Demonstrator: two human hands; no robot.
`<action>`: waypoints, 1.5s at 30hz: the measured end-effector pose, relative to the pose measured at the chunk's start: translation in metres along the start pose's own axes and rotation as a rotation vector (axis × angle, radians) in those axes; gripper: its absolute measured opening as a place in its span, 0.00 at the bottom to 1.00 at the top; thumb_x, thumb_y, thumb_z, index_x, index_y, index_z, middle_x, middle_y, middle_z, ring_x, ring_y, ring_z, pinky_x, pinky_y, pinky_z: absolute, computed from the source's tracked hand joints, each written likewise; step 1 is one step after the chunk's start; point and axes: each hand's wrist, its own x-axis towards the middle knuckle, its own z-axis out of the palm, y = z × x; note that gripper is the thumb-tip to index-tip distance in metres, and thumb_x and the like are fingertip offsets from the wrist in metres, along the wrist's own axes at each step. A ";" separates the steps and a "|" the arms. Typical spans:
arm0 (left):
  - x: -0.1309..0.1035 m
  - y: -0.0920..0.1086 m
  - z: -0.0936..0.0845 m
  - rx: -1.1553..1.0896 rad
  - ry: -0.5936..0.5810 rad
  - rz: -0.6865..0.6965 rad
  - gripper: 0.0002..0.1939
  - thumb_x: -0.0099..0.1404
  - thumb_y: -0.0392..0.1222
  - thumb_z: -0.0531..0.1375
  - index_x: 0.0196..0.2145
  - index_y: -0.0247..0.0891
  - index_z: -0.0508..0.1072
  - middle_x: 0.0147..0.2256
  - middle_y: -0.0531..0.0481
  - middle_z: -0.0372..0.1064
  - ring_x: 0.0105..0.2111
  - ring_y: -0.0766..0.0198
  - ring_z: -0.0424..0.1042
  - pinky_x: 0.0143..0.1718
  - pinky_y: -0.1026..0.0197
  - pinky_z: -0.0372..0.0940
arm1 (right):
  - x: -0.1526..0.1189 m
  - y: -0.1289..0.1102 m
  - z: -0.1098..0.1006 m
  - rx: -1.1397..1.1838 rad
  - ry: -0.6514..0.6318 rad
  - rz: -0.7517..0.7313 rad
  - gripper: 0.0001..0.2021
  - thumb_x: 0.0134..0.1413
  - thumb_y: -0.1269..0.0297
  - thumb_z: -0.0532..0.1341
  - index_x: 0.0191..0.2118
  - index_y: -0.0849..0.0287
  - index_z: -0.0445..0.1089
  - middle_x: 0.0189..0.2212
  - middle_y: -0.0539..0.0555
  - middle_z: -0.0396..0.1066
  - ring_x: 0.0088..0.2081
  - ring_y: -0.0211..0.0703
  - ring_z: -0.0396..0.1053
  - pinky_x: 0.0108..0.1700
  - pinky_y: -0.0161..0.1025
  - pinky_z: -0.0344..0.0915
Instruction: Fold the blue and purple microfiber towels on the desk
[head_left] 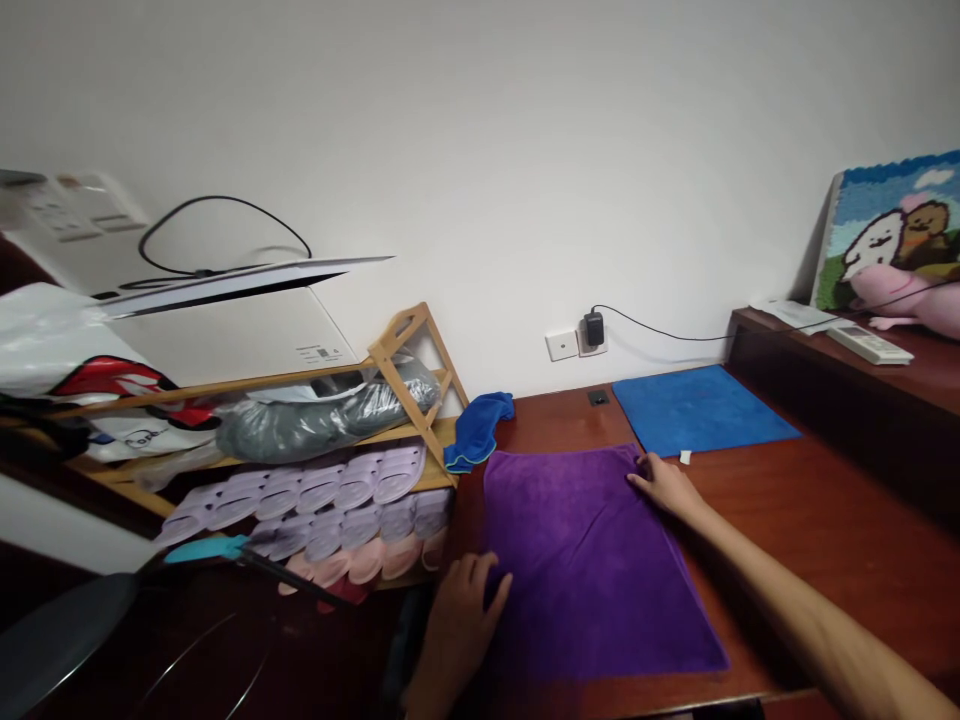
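A purple cloth (592, 580) lies spread nearly flat on the reddish-brown wooden desk, with a faint crease across its middle. At its far right corner, my right hand (670, 487) has thumb and fingers closed on the edge. My left hand (463, 610) rests by the cloth's left edge, its thumb and fingers apart; part of the fingertips is in shadow. Beyond my right hand, a blue cloth (697, 408) lies flat, showing a small white tag (685, 457). Another blue cloth (480, 430) sits crumpled at the desk's far left corner.
Left of the desk, a wooden rack (420, 400) holds lilac slippers (319, 490), a plastic-wrapped grey bundle (330, 425) and a white box (240, 335). A black plug (593, 328) trails its cord rightward. A raised shelf (847, 375) carries a remote (870, 345) and pink plush toy (907, 300).
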 end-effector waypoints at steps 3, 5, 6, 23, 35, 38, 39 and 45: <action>-0.056 -0.006 -0.003 -0.110 0.019 -0.089 0.18 0.73 0.57 0.55 0.46 0.44 0.78 0.44 0.43 0.76 0.45 0.49 0.77 0.49 0.46 0.72 | -0.046 0.014 0.005 0.083 -0.049 -0.005 0.20 0.60 0.52 0.63 0.55 0.53 0.69 0.42 0.57 0.80 0.44 0.52 0.79 0.44 0.41 0.68; -0.073 -0.010 -0.006 -0.200 0.043 -0.219 0.20 0.70 0.60 0.57 0.45 0.44 0.79 0.46 0.42 0.76 0.46 0.48 0.77 0.50 0.45 0.73 | -0.084 0.029 0.007 0.236 -0.131 -0.041 0.23 0.59 0.45 0.61 0.55 0.51 0.67 0.31 0.50 0.77 0.34 0.48 0.77 0.37 0.40 0.67; -0.075 -0.012 -0.008 -0.248 0.041 -0.297 0.21 0.69 0.61 0.57 0.45 0.43 0.79 0.46 0.42 0.76 0.45 0.48 0.78 0.49 0.46 0.73 | -0.102 0.036 0.008 0.325 -0.171 -0.061 0.25 0.58 0.42 0.61 0.55 0.51 0.66 0.28 0.48 0.75 0.31 0.47 0.75 0.36 0.40 0.67; -0.045 -0.007 -0.035 -0.426 -0.139 -0.558 0.29 0.58 0.64 0.58 0.47 0.41 0.77 0.34 0.47 0.78 0.36 0.52 0.79 0.42 0.53 0.72 | -0.185 0.053 -0.020 0.503 -0.213 -0.112 0.26 0.56 0.37 0.64 0.51 0.50 0.76 0.36 0.51 0.74 0.39 0.46 0.73 0.47 0.39 0.70; -0.052 -0.001 -0.042 -0.476 -0.270 -0.547 0.36 0.57 0.64 0.60 0.57 0.40 0.70 0.33 0.50 0.76 0.29 0.57 0.73 0.37 0.55 0.69 | -0.203 0.052 -0.034 0.355 -0.437 -0.186 0.11 0.58 0.50 0.64 0.40 0.48 0.79 0.35 0.51 0.77 0.40 0.46 0.73 0.45 0.37 0.69; -0.053 -0.003 -0.049 -0.516 -0.299 -0.547 0.36 0.55 0.63 0.63 0.56 0.41 0.72 0.37 0.48 0.77 0.31 0.55 0.74 0.39 0.54 0.70 | -0.202 0.048 -0.044 0.366 -0.424 -0.174 0.14 0.58 0.46 0.62 0.38 0.47 0.80 0.37 0.52 0.79 0.40 0.49 0.75 0.47 0.39 0.71; -0.053 -0.004 -0.052 -0.532 -0.302 -0.541 0.34 0.55 0.63 0.64 0.54 0.41 0.74 0.38 0.46 0.78 0.33 0.54 0.75 0.41 0.53 0.70 | -0.201 0.045 -0.049 0.367 -0.421 -0.170 0.15 0.58 0.45 0.62 0.38 0.47 0.80 0.37 0.52 0.79 0.40 0.50 0.75 0.47 0.39 0.71; -0.066 -0.010 -0.071 -0.601 -0.327 -0.453 0.18 0.57 0.59 0.66 0.35 0.43 0.80 0.37 0.46 0.80 0.42 0.49 0.77 0.48 0.52 0.70 | -0.203 0.044 -0.065 0.362 -0.430 -0.184 0.12 0.58 0.46 0.63 0.37 0.45 0.80 0.37 0.52 0.80 0.41 0.50 0.76 0.47 0.39 0.70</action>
